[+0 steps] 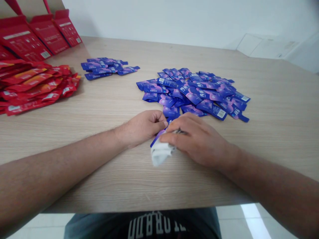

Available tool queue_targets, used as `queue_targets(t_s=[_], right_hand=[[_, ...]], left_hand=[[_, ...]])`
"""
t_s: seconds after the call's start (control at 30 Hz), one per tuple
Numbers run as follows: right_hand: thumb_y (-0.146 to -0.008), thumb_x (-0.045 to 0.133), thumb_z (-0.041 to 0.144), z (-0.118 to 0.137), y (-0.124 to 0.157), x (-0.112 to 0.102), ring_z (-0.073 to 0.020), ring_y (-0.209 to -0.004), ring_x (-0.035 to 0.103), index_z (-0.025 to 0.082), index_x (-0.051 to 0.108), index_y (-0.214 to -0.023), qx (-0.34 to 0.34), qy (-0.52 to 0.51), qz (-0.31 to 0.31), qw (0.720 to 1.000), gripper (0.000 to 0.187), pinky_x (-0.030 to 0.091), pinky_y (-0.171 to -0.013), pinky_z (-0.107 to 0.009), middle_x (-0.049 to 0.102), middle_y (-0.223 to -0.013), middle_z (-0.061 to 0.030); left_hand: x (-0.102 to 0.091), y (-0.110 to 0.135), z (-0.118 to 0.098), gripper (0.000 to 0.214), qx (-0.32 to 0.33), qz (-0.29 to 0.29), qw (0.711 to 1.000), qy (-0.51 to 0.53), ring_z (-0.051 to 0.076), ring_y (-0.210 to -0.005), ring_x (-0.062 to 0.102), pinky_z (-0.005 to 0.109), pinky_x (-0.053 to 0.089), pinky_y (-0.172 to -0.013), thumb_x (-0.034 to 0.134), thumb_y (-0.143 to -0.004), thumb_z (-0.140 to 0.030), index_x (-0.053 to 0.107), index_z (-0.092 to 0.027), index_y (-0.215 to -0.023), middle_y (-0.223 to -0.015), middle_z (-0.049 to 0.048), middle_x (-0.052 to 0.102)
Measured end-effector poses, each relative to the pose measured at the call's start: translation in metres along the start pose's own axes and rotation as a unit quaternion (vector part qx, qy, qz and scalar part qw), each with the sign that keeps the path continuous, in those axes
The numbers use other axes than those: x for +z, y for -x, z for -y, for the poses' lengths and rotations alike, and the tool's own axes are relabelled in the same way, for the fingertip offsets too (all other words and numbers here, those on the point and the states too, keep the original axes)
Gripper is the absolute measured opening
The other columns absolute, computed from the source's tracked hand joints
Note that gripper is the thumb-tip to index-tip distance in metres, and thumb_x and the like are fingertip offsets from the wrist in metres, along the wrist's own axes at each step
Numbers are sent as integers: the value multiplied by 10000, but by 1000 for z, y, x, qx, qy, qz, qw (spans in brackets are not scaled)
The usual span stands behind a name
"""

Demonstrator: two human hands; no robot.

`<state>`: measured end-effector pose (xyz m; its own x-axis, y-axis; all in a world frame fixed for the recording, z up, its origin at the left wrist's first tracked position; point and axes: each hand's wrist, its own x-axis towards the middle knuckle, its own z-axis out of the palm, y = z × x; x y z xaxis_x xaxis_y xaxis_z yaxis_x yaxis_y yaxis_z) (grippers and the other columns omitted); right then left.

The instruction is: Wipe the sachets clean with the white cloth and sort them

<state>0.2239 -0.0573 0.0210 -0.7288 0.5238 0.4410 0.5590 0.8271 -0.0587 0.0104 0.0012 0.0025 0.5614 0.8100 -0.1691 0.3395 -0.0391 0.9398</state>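
Note:
My left hand (144,126) and my right hand (196,141) meet near the table's front middle. Both are closed on one purple sachet (156,141), and a white cloth or tissue (160,154) pokes out beneath my right fingers. The left pinches the sachet's far end; the right covers most of it. Just beyond them lies a big heap of purple sachets (196,93).
A smaller neat stack of purple sachets (106,68) lies at the far left centre. Red sachets (35,86) are piled at the left edge, with red cartons (42,33) behind them. The wooden table (274,132) ends close to my body.

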Motion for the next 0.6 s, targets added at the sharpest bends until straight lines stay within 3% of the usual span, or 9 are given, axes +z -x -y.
queue_targets(t_s=[0.07,0.23,0.43,0.6], right_hand=[[-1050,496,198,4,-1,-1,-237,-1050,574,261,733,-1193,-22,-10,19,1000,284,476,-946,-404,696,-1144,-75],[-1035,515,209,-5,1,0,-264,-1036,581,200,754,-1115,70,25,-27,997,252,465,-919,-435,693,-1102,-114],[-1042,503,191,0,1,0,-243,-1059,563,263,726,-1211,-3,-8,14,1000,288,462,-940,-406,692,-1167,-74],[-1025,537,210,-8,1,2,-248,-1023,593,194,748,-1107,70,-4,-13,997,227,473,-916,-415,697,-1094,-106]], left_hand=[[1,1,-1,131,3,3,1000,-11,95,-576,500,210,348,-516,647,-861,-284,601,-180,-795,-673,-22,598],[3,3,-3,160,-20,-2,999,35,75,-510,424,199,320,-483,639,-880,-287,563,-185,-783,-598,-52,512],[1,3,-3,126,-11,23,1000,9,90,-581,504,200,361,-520,654,-869,-266,601,-174,-799,-678,-15,593],[2,1,-1,124,-19,3,999,39,79,-511,447,201,330,-488,630,-873,-259,573,-189,-788,-609,-41,538]])
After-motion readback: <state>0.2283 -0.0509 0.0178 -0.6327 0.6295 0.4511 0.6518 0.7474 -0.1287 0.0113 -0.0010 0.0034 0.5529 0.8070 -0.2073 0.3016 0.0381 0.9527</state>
